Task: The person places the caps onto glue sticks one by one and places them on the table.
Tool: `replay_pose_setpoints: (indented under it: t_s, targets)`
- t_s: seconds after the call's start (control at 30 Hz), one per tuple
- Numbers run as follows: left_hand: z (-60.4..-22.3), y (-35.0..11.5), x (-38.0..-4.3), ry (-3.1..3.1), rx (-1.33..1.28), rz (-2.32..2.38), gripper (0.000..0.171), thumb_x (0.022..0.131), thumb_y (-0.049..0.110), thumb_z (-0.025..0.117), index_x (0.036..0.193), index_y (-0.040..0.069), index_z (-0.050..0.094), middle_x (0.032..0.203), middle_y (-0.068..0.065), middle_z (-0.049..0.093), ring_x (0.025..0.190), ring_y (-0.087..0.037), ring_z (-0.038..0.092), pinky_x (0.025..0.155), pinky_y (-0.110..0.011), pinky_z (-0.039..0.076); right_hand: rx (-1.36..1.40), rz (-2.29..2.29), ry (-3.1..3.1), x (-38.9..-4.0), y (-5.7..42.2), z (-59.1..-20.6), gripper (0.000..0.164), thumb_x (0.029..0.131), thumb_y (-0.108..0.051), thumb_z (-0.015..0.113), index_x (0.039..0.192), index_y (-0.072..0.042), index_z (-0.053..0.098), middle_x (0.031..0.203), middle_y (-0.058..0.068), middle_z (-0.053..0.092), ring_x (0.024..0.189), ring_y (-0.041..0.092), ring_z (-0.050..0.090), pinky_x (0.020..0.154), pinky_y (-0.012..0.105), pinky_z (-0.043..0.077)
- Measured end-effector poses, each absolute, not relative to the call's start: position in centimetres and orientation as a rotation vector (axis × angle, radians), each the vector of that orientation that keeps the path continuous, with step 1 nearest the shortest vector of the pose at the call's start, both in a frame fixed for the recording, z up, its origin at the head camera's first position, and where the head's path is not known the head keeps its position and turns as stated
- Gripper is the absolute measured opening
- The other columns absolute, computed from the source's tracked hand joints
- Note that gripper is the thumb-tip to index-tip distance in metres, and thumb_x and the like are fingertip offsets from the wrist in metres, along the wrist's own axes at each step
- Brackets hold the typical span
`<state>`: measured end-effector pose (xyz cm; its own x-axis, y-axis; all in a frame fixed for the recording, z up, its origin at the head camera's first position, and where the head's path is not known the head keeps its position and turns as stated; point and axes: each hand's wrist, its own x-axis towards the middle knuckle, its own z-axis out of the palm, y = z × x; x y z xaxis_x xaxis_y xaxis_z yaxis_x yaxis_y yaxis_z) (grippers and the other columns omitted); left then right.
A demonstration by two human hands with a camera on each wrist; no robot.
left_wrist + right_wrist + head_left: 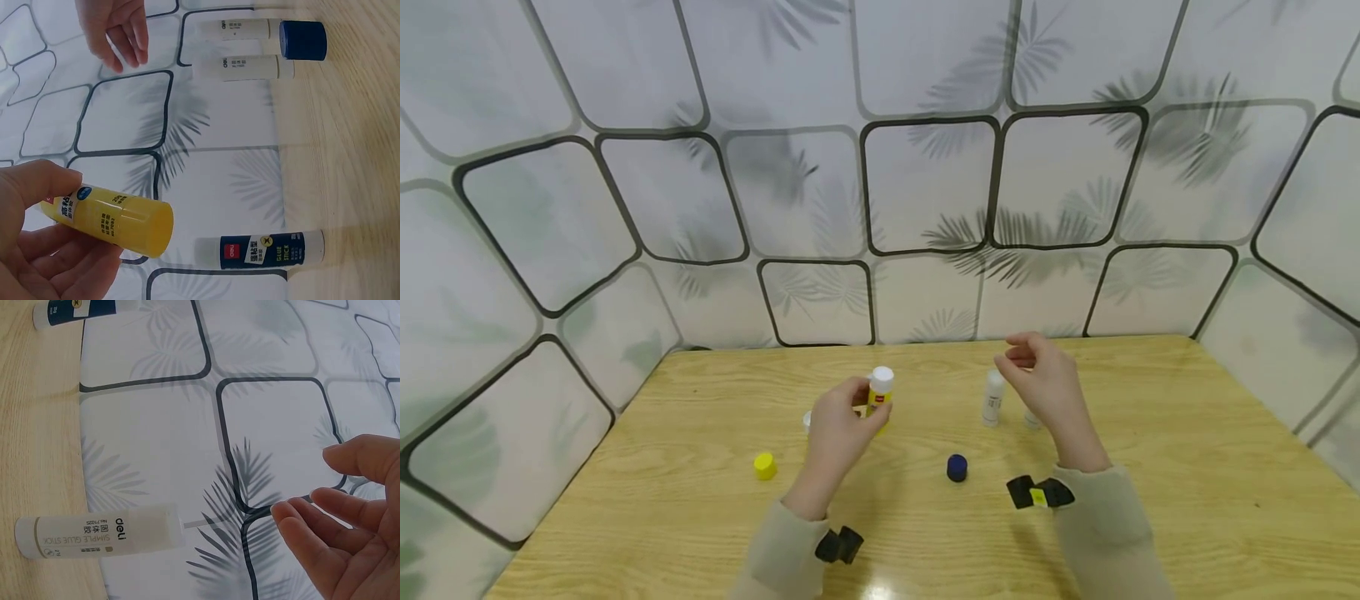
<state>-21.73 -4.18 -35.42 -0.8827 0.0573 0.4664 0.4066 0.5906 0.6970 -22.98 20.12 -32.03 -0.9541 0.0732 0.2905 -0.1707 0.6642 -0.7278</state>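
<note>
My left hand point(842, 425) grips a yellow glue stick point(119, 219) between thumb and fingers, raised over the table, its white end point(882, 377) up in the head view. Behind that hand stands a dark blue glue stick point(272, 250), mostly hidden in the head view. My right hand point(1043, 385) is in the air with loosely bent fingers and holds nothing. Near it a white glue stick point(992, 398) stands upright on the table. Another white glue stick point(1032, 420) is largely covered by the right hand in the head view.
A yellow cap point(765, 466) lies on the wooden table point(910, 542) at the left, and a dark blue cap point(957, 467) sits near the middle. Patterned cloth point(925, 183) rises behind the table and along both sides.
</note>
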Motion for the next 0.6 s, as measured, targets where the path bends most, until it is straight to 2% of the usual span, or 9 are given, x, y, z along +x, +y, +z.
replay_pose_setpoints:
  t_s: [0.3, 0.6]
  targets:
    - [-34.9, -7.3, -20.7, -2.405, -0.342, -1.234, 0.025, 0.073, 0.008, 0.071, 0.097, 0.003, 0.064, 0.091, -0.008, 0.064, 0.079, -0.019, 0.061, 0.067, -0.033, 0.050, 0.095, 1.167, -2.591, -22.9, 19.9, -32.0, 0.037, 0.088, -0.019, 0.055, 0.118, 0.003, 0.049, 0.105, 0.020, 0.056, 0.096, 0.033, 0.053, 0.077, 0.044, 0.045]
    - [-33.8, -10.3, -19.7, -2.420, -0.280, -1.235, 0.026, 0.074, 0.008, 0.070, 0.098, -0.001, 0.063, 0.092, -0.010, 0.063, 0.081, -0.021, 0.060, 0.067, -0.032, 0.051, 0.119, 1.160, -2.598, -22.9, 19.8, -32.0, 0.037, 0.089, -0.020, 0.054, 0.117, 0.002, 0.049, 0.105, 0.020, 0.056, 0.097, 0.033, 0.053, 0.076, 0.044, 0.045]
